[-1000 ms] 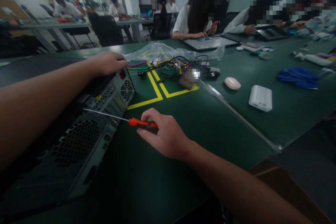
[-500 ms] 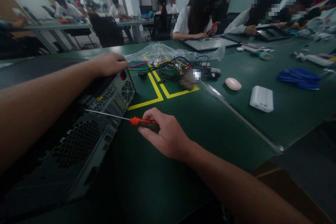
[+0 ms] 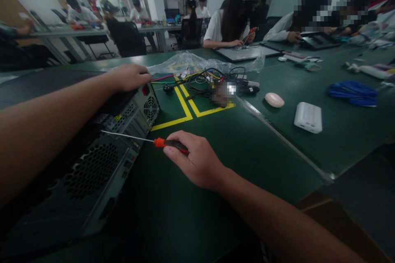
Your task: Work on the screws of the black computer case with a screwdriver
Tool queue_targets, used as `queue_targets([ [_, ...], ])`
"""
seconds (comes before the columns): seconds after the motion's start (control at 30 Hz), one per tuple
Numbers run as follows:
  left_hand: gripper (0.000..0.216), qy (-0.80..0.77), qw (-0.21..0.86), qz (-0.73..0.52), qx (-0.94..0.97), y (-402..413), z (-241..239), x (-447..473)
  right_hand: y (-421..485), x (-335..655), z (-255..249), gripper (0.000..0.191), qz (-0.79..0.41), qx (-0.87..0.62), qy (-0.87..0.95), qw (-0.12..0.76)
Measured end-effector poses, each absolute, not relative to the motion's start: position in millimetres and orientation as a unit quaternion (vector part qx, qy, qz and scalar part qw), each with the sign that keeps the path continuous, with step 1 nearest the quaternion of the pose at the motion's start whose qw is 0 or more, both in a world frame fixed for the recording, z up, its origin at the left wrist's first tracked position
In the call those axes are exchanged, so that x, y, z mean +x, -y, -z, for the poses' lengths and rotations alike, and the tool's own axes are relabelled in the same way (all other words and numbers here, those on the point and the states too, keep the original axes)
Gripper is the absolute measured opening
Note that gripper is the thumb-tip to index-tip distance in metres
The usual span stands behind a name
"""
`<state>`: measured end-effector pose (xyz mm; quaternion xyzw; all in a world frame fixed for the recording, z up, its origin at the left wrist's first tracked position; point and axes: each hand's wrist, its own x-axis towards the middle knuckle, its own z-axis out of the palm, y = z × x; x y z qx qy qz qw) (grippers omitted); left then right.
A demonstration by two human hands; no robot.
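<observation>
— One screwdriver (image 3: 159, 142) is logged: red collar, dark handle, thin shaft lying almost level. Where is it held?
— It is gripped in the closed right hand (image 3: 197, 160), just above the green table (image 3: 216, 148). Its tip is set against the rear panel of the computer case (image 3: 101, 164).
— How is the case placed?
— It is laid on its side at the left of the table, with the vent grilles and fan turned toward the screwdriver.
— Left hand (image 3: 131, 77)?
— It is laid over the top far corner of the case, fingers curled down; a firm grip cannot be told.
— Surroundings?
— Yellow tape lines (image 3: 185, 104) are noted just beyond the case, then tangled cables (image 3: 206, 80) and a clear plastic bag (image 3: 185, 59). Well to the right, a pink oval object (image 3: 274, 100) and a white box (image 3: 307, 116) are recorded.
</observation>
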<state>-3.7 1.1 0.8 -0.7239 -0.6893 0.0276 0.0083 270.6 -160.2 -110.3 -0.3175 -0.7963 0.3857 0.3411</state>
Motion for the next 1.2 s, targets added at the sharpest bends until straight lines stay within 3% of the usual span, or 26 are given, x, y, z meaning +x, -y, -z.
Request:
queue_targets([
  [0.13, 0.084, 0.694, 0.012, -0.031, -0.719, -1.1, -0.1, -3.1, 162.9, 271.7, 110.4, 0.032, -0.392, -0.320, 0.796, 0.331],
  [0.37, 0.083, 0.694, 0.014, -0.022, -0.720, -0.7, 1.1, -4.4, 162.6, 271.5, 110.2, 0.019, -0.393, -0.327, 0.795, 0.327],
  [1.2, 0.079, 0.696, 0.022, -0.023, -0.717, -4.6, 3.7, -7.6, 161.3, 271.1, 109.5, 0.019, -0.394, -0.325, 0.794, 0.328],
])
